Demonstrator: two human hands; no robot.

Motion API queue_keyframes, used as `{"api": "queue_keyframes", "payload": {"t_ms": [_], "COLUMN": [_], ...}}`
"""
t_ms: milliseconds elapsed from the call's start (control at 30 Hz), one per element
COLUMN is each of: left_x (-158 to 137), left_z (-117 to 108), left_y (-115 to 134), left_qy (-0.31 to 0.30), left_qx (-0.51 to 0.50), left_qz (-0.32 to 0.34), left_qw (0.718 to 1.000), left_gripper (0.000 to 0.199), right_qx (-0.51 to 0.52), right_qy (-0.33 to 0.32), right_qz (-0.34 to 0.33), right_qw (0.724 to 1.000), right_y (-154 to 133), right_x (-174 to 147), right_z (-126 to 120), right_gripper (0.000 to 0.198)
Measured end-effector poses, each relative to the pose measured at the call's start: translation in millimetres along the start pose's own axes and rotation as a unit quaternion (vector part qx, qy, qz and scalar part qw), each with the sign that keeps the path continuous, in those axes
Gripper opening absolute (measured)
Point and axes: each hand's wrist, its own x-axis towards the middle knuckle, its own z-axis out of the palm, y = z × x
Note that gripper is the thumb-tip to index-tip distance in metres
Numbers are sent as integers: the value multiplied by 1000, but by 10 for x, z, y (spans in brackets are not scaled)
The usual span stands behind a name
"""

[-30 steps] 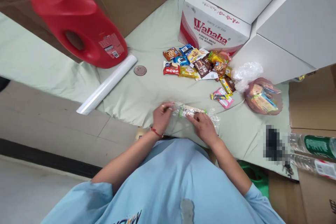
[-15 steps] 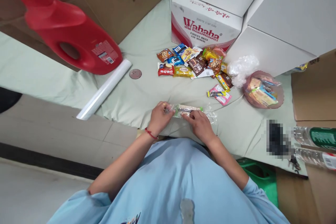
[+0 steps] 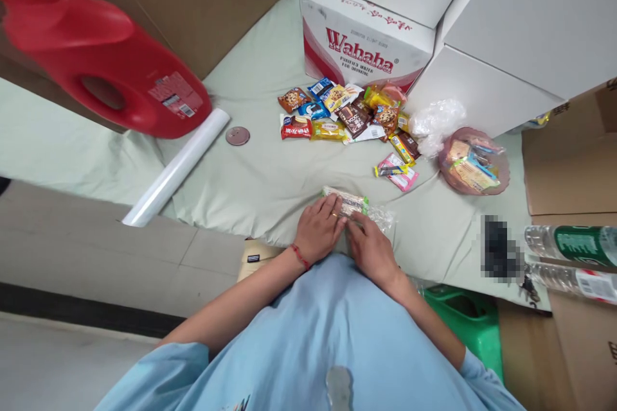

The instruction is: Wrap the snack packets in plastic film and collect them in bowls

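A long snack packet (image 3: pixel 354 200) with green ends and dark print lies near the cloth's front edge. Crinkled clear plastic film (image 3: pixel 384 218) sticks out beyond its right end. My left hand (image 3: pixel 318 226) rests on the packet's left and near side, fingers stretched out together, a ring on one of them. Beside it, my right hand (image 3: pixel 373 245) has its fingers bent in at the packet's near edge, closed on the film there. Its thumb and fingertips are partly hidden. Past the packet lies a heap of wrapped snacks (image 3: pixel 354 117).
A red jug (image 3: pixel 139 70) and a white roll (image 3: pixel 176 170) are at left, near a round disc (image 3: pixel 238 136). Behind the snacks stands a Wahaba-type water carton (image 3: pixel 366 45). A pink bowl (image 3: pixel 446 183) of packets, plastic bottles (image 3: pixel 573 282) and a blurred dark item are at right.
My left hand has moved right and nearer, from pinching the film's left end to lying over the packet. My right hand has drawn back to the near edge. The view has shifted slightly.
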Motion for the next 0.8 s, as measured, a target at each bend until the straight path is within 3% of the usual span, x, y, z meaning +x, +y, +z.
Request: {"api": "queue_keyframes", "payload": {"t_ms": [100, 167, 233, 333, 400, 467, 533, 633, 700, 800], "left_x": [-87, -114, -120, -111, -106, -105, -109, -119, -125, -127], "left_z": [70, 110, 135, 142, 133, 124, 119, 124, 132, 136], "left_y": [-92, -129, -141, -127, -111, -99, -94, -101, -108, -112], "left_qy": [-4, -3, -2, -7, -12, -16, -18, -14, -10, -6], "left_qx": [11, 15, 14, 7, -1, -10, -13, -12, -17, -22], "left_qz": [24, 34, 37, 37, 31, 24, 20, 20, 23, 35], "left_qw": [1000, 999, 999, 999, 999, 1000, 1000, 1000, 1000, 999], "left_gripper": [55, 58, 60, 60, 59, 59, 59, 58, 58, 57], "right_qx": [93, 170, 199, 134, 103, 108, 117, 133, 171, 200], "right_qy": [-34, -23, 69, 238, 274, 242, 167, 48, -5, 8], "right_qz": [48, 86, 147, 228, 251, 269, 282, 267, 247, 224], "right_qw": [994, 981, 966, 935, 923, 926, 937, 953, 954, 954], "right_y": [91, 211, 365, 615, 750, 828, 848, 816, 793, 757], "right_x": [-254, -334, -302, -55, 168, 349, 431, 340, 194, -28], "right_z": [-104, -190, -274, -353, -358, -333, -298, -257, -240, -226], "right_gripper": [32, 27, 30, 43, 53, 61, 61, 66, 56, 35]}}
